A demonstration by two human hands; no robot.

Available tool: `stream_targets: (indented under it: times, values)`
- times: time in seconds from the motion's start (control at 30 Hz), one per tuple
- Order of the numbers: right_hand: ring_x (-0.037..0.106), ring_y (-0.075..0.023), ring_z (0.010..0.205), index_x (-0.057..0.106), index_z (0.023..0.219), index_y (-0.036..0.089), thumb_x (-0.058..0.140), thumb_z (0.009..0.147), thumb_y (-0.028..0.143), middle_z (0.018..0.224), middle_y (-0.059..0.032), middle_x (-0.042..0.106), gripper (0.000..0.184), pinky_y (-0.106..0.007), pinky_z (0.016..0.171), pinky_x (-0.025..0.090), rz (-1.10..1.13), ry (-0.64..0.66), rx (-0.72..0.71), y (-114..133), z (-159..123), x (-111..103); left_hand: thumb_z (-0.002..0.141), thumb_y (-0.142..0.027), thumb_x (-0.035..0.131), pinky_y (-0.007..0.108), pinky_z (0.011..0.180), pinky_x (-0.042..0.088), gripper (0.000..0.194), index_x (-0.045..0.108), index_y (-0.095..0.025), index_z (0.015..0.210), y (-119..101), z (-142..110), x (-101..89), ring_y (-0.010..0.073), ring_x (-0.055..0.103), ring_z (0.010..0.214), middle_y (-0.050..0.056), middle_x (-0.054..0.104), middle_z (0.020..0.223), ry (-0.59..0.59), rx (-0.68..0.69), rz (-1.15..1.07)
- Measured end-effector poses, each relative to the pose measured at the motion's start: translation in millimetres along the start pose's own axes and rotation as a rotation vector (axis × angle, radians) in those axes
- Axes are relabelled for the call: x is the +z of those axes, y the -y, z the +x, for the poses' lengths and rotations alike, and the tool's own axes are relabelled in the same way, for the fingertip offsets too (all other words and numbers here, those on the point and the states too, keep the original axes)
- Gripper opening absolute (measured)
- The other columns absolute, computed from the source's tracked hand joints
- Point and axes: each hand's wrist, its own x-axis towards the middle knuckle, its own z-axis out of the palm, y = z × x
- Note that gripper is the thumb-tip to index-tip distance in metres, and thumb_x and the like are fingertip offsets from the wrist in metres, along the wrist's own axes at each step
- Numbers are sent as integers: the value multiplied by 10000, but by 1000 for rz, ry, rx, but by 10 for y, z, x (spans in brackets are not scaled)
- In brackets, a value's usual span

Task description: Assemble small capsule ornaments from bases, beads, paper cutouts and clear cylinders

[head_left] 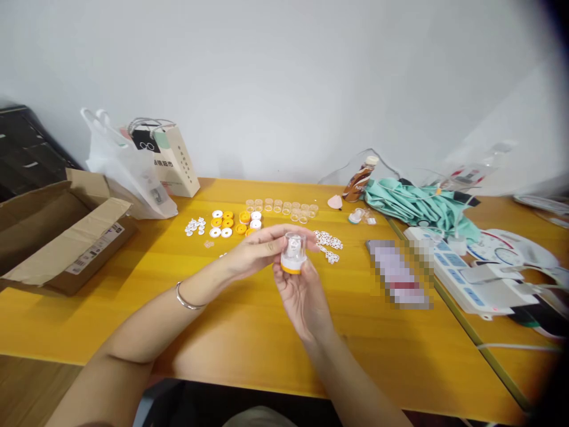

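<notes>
Both hands hold one small clear-domed container (294,252) above the table, upright, with a white band and an orange base. My left hand (260,249) wraps its fingers behind and around the clear upper part. From below, my right hand (306,290) grips the orange base between thumb and fingers. A white piece shows inside the dome; its exact shape is unclear. Beyond the hands stand several clear cups (287,207). White and orange round caps (227,223) sit to their left, partly hidden by my left hand. White perforated pieces (329,239) lie to the right.
Small white parts (194,226) lie at left, near an open cardboard box (95,255). A plastic bag (128,169) and paper bag (178,160) stand behind. Rightward are a phone-like blurred object (398,274), a bottle (359,179), green cloth (418,204) and a power strip (462,279).
</notes>
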Motion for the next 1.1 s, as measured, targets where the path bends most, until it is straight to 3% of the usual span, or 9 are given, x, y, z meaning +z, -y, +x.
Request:
stream_targets:
  times: [0.17,0.3,0.4,0.47,0.57,0.67,0.77,0.9,1.1]
  values:
    - [624,-81,766,616,811,237,718,686,261,849,42,671,163,-187,734,522,-51,-33,-108,20,3,-2,687,-365,724,257,771,463,406,589,-185,1024,8,-4,-1,178,588,933,87,602,1083,-137,82,94]
    - [630,-96,679,636,862,221,675,710,398,804,11,681,237,-184,635,538,19,0,67,33,8,-12,776,-451,608,315,859,449,433,576,-172,1106,2,-12,20,218,562,1031,126,585,1134,27,9,8]
    - [630,-87,779,622,806,241,728,666,262,874,39,678,176,-186,739,528,-8,-38,-63,34,10,-4,688,-451,697,278,800,470,545,538,-202,1146,10,-16,29,210,569,1015,112,560,1182,-56,40,16]
    - [629,-87,768,619,807,247,732,661,255,873,44,676,185,-184,713,531,-29,-46,-93,33,10,1,677,-373,730,249,732,480,452,571,-193,1061,17,-13,31,184,605,919,95,605,1097,-140,78,36]
    - [632,-93,715,627,880,231,698,689,374,852,21,677,248,-178,649,534,-8,-19,10,30,9,0,766,-406,633,285,761,482,400,579,-169,1083,16,-4,34,217,605,955,137,607,1109,-48,-2,-18]
    - [627,-78,766,621,851,233,714,686,301,873,34,671,201,-168,717,520,-13,-16,-38,18,5,0,743,-461,639,285,774,475,501,542,-181,1146,20,9,34,235,571,1029,147,559,1191,-37,-9,-30]
    - [617,-65,776,602,802,234,730,671,224,867,46,664,184,-174,755,511,-45,-33,-115,11,1,2,673,-378,729,220,658,472,404,565,-173,980,39,12,27,175,604,884,99,617,1042,-171,60,24]
    - [614,-94,701,580,758,218,758,619,275,796,31,652,233,-210,675,539,-70,-54,-70,29,0,-10,680,-379,718,179,532,437,370,566,-149,927,56,-8,55,132,594,730,87,628,940,-169,77,61]
    - [613,-79,689,576,775,222,764,607,291,824,44,656,261,-187,657,534,-52,-47,-70,25,-5,-28,695,-413,696,256,666,478,354,594,-160,921,41,-15,79,165,600,775,70,632,851,-179,98,97]
